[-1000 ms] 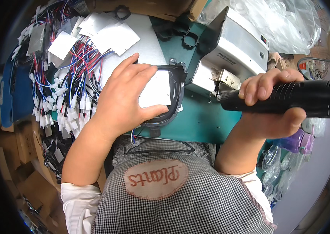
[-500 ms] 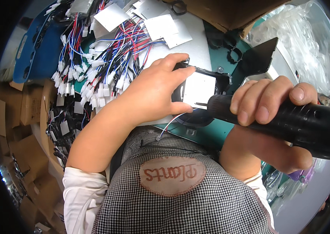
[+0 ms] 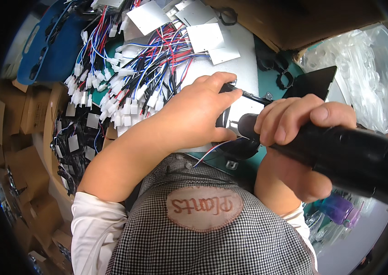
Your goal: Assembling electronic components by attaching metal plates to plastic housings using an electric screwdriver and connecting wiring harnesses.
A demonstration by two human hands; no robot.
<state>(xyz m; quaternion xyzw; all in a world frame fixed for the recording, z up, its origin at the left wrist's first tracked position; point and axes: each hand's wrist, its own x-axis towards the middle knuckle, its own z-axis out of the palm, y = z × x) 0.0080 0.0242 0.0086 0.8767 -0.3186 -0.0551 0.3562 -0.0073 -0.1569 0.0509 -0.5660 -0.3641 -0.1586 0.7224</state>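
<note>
On the green table (image 3: 217,162), a white plate (image 3: 246,110) lies in a black housing (image 3: 238,149), which the left hand (image 3: 198,112) holds in a half-open grip, thumb and fingers spread. The right hand (image 3: 289,123) wraps its grip around a black tool (image 3: 363,160), thin tip over the plate.

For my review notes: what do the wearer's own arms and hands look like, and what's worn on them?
Both the left hand and right hand are bare; no glove, ring or watch shows. The forearms are uncovered too. Further up are plain white sleeves, the left sleeve loosely creased, the right sleeve only partly visible.
</note>
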